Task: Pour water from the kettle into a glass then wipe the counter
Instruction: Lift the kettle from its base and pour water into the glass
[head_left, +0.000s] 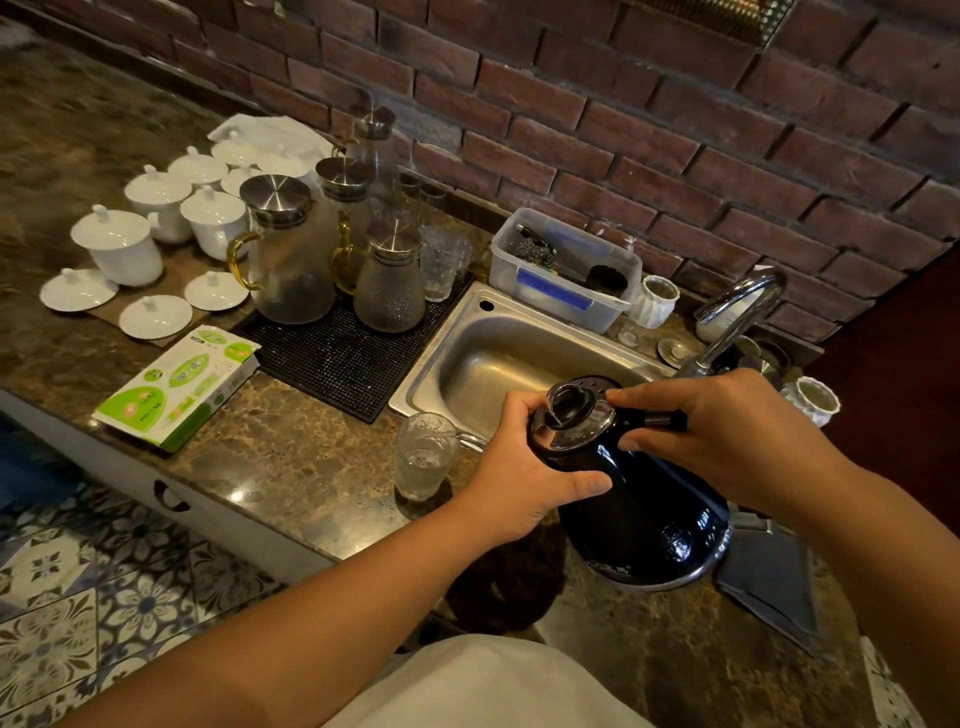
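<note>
We hold the black kettle (639, 499) tilted toward the glass (423, 457), both hands on it. Our right hand (727, 436) wraps the handle, taking the weight and setting the tilt. Our left hand (524, 467) grips the kettle's neck just under the lid (571, 410), thumb across the body, probably steadying the pour and keeping the lid shut. The glass stands on the surface (291, 457) just left of our left hand, beside the sink (498, 358) rim, so spills land near the drain. It looks partly filled; the stream itself we can't see, since the spout is hidden behind the left hand. A grey cloth (774, 582) lies below our right hand, likely handy for wiping afterward.
</note>
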